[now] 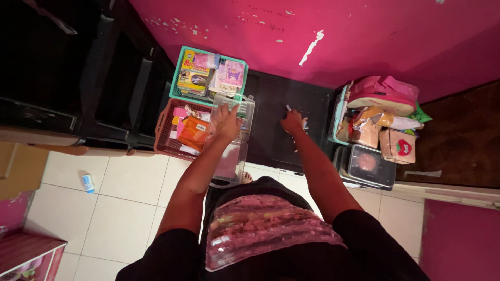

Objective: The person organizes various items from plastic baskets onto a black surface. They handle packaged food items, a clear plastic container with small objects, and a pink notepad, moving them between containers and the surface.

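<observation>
My left hand (pixel 227 122) grips the rim of a clear plastic container (pixel 242 107) that stands on the dark floor beside a brown basket (pixel 164 136). My right hand (pixel 292 123) rests on the black mat (pixel 271 135) with its fingers closed around small pens or markers (pixel 304 124); a few more small bits lie just beyond it. A second clear box (pixel 231 164) sits below my left forearm.
A teal basket (pixel 180 91) with booklets stands against the pink wall. The brown basket holds orange and pink packets. At right, a pink bag (pixel 384 93), snack packets (pixel 373 128) and a black lidded box (pixel 369 166). Black shelving fills the left side. A small tube (pixel 87 182) lies on white tiles.
</observation>
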